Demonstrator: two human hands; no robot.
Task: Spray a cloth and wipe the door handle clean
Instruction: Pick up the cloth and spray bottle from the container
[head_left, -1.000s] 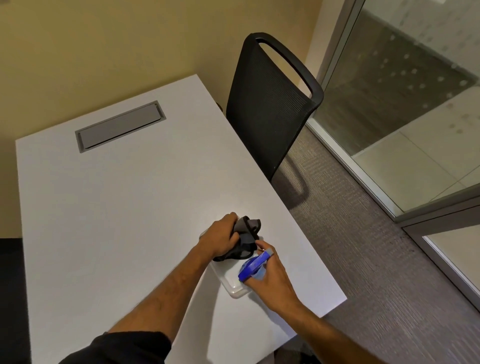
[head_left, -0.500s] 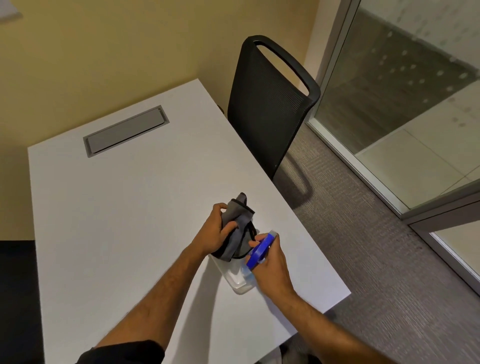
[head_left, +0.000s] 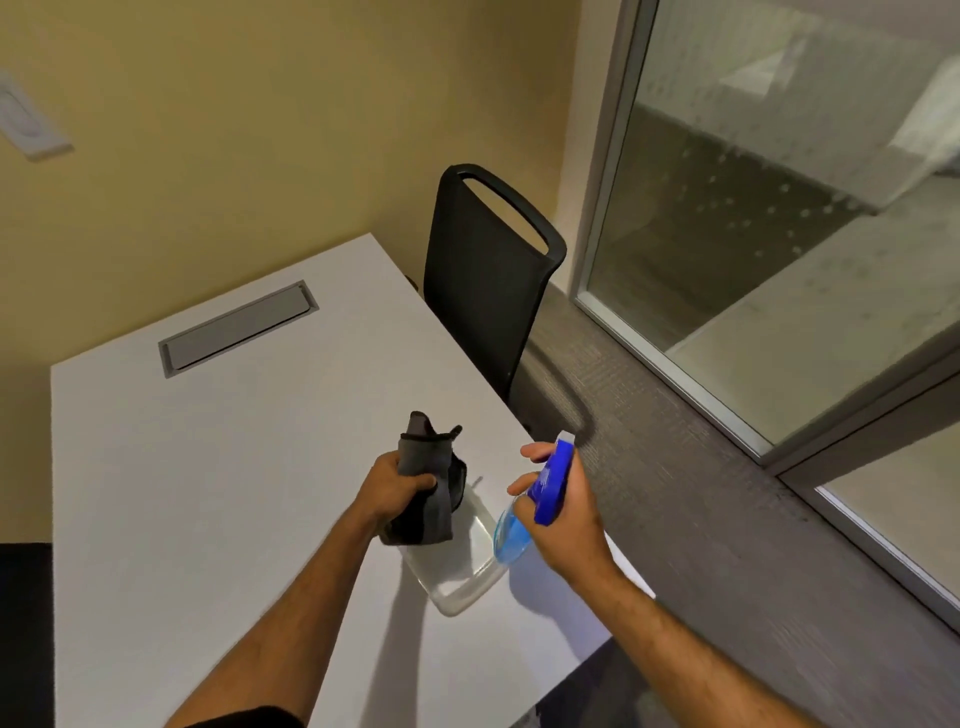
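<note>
Cloth (head_left: 423, 486) beside spray bottle (head_left: 540, 499)

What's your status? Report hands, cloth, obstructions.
Left hand gripping dark grey cloth, lifted above clear plastic tray. Right hand holding blue-capped spray bottle beside it. Nothing between them.

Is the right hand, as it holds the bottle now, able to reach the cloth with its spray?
Probably yes. The right hand holds the spray bottle lifted beside the cloth, which the left hand holds up over the clear tray. Nothing stands between them.
</note>
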